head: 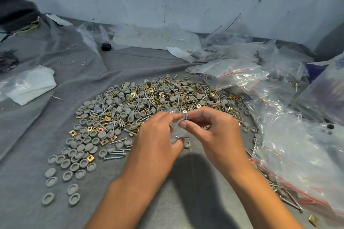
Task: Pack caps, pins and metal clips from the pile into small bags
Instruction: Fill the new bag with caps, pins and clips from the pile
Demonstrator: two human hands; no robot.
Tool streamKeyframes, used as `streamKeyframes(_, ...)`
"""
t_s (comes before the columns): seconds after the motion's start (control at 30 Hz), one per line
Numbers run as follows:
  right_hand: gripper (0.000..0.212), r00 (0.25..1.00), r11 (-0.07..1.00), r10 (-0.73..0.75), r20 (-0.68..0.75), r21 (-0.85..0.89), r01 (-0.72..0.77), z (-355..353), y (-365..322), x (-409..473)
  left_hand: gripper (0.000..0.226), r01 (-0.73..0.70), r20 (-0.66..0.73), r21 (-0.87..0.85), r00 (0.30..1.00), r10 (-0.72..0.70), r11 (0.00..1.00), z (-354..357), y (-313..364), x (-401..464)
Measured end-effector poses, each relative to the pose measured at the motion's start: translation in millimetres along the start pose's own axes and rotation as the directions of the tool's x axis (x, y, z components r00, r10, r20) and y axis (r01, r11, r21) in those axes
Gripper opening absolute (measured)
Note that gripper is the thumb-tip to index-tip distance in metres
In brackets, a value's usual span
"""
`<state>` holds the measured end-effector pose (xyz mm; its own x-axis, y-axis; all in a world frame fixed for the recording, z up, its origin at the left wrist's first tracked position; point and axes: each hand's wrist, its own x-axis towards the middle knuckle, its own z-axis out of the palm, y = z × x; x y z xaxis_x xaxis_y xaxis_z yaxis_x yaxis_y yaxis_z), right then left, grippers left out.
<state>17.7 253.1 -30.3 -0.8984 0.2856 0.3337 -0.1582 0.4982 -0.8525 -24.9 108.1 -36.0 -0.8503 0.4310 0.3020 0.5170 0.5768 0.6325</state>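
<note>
A wide pile (pixel 149 98) of grey round caps, silver pins and gold square metal clips lies on the grey cloth (pixel 28 135). Just in front of it, my left hand (pixel 156 135) grips a small clear bag (pixel 178 131) by its left side. My right hand (pixel 210 126) pinches a silver pin (pixel 184 114) at the bag's mouth, head up. A grey cap (pixel 187 144) lies under the bag. Loose caps (pixel 72 169) are scattered at the lower left.
Clear zip bags with red seal lines (pixel 290 154) are heaped along the right, some holding pins. More empty bags (pixel 223 69) lie behind the pile. A white bag (pixel 31 85) lies at the left, and a small black object (pixel 106 46) sits near the wall.
</note>
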Motion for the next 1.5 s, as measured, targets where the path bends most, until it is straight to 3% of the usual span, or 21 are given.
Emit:
streamKeyframes(0.23, 0.009, 0.997, 0.999, 0.014, -0.078, 0.043, -0.011, -5.4, -2.1, 0.9, 0.052, 0.002, -0.009, 0.006, 1.000, -0.002, 1.000, -1.8, -2.4, -0.2)
streamKeyframes(0.4, 0.015, 0.992, 0.985, -0.124, -0.036, -0.128, 0.118, -1.7, -2.8, 0.5, 0.048, 0.005, -0.011, 0.002, 1.000, -0.005, 1.000, -2.6, -0.6, -0.2)
streamKeyframes(0.47, 0.024, 0.997, 0.983, -0.081, -0.014, -0.165, 0.078, -3.4, -0.9, 0.4, 0.049, 0.001, -0.017, -0.002, 1.000, -0.001, 1.000, -3.1, -0.2, -0.3)
streamKeyframes(0.57, 0.026, 0.991, 0.990, 0.085, -0.099, 0.117, -0.073, -13.0, -0.8, 4.3, 0.053, -0.003, -0.042, -0.022, 0.999, 0.002, 1.000, -6.9, -0.1, -0.3)
streamKeyframes(0.67, 0.025, 0.972, 0.905, 0.203, -0.121, 0.403, -0.139, -21.3, -3.1, 7.2, 0.051, -0.015, -0.140, -0.065, 0.990, 0.006, 0.998, -12.3, 3.8, 0.1)
streamKeyframes(0.8, 0.033, 0.958, 0.838, 0.265, -0.110, 0.518, -0.172, -22.3, -5.7, 8.2, 0.039, -0.087, -0.480, -0.156, 0.877, 0.001, 0.984, -24.0, 6.1, 4.5)
streamKeyframes(0.87, 0.034, 0.958, 0.826, 0.269, -0.101, 0.536, -0.175, -23.7, -7.9, 7.9, 0.039, -0.046, -0.481, -0.125, 0.876, -0.020, 0.991, -27.8, 2.7, 8.5)
streamKeyframes(1.03, 0.014, 0.987, 0.917, 0.079, -0.138, 0.398, -0.018, -16.2, -9.2, 3.9, 0.047, -0.027, -0.206, -0.034, 0.978, 0.020, 0.999, -20.2, 3.9, 5.0)
streamKeyframes(1.13, 0.014, 0.962, 0.974, -0.177, -0.209, 0.105, 0.202, -12.9, -7.8, 1.2, 0.049, -0.073, -0.138, -0.022, 0.988, 0.069, 0.997, -17.2, 4.8, 5.6)
streamKeyframes(1.23, 0.016, 0.918, 0.922, -0.363, -0.159, -0.200, 0.330, -7.1, -5.9, 1.2, 0.052, -0.105, -0.094, -0.029, 0.990, 0.102, 0.994, -16.3, 4.4, 6.5)
streamKeyframes(1.3, 0.020, 0.918, 0.899, -0.376, -0.125, -0.287, 0.329, -4.7, -3.4, 2.5, 0.053, -0.110, -0.097, -0.061, 0.990, 0.104, 0.992, -16.7, 4.8, 6.1)
streamKeyframes(1.43, 0.019, 0.944, 0.944, -0.281, -0.174, -0.229, 0.238, -12.4, 6.2, 6.3, 0.056, -0.078, -0.166, -0.085, 0.984, 0.064, 0.993, -22.0, 3.1, 6.8)
streamKeyframes(1.5, 0.020, 0.994, 0.945, -0.111, -0.022, -0.312, 0.099, -11.1, 15.5, 5.2, 0.057, -0.054, -0.234, -0.109, 0.972, 0.027, 0.993, -26.2, 1.9, 7.8)
